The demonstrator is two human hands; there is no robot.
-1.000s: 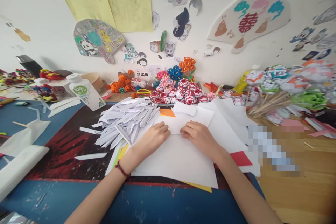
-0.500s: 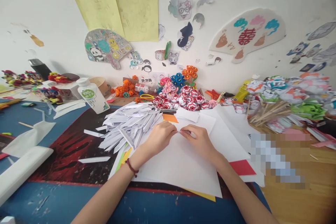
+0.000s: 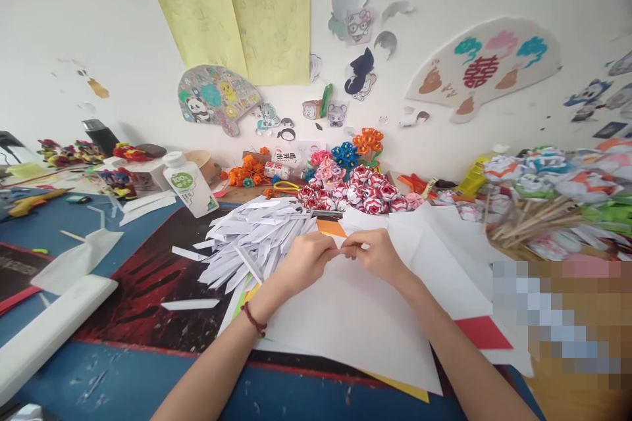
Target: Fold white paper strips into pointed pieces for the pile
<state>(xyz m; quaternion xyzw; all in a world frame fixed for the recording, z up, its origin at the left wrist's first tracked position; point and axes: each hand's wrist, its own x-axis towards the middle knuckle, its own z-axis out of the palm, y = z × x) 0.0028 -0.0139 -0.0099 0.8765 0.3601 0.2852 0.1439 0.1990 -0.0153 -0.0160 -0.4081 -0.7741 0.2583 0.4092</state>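
Over a stack of white paper sheets (image 3: 368, 329), my left hand (image 3: 307, 258) and my right hand (image 3: 378, 256) meet fingertip to fingertip. Both are closed in a pinch. Whatever lies between the fingers is hidden or too small to make out. Just left of my left hand is a heap of folded white paper strips (image 3: 254, 237). One loose folded strip (image 3: 190, 304) lies nearer to me on the dark mat (image 3: 148, 276). A bit of orange paper (image 3: 330, 228) shows behind my fingertips.
Red-and-white paper flowers (image 3: 370, 191) stand along the wall behind the sheets. A white bottle (image 3: 190, 184) is at the back left, and a long white block (image 3: 54, 335) lies at the left. Flowers on wooden sticks (image 3: 523, 214) fill the right; red paper (image 3: 484, 332) lies nearer.
The whole view has shifted, so things appear further right and slightly lower. My hands stay together over the sheets, with the fingers slightly rearranged.
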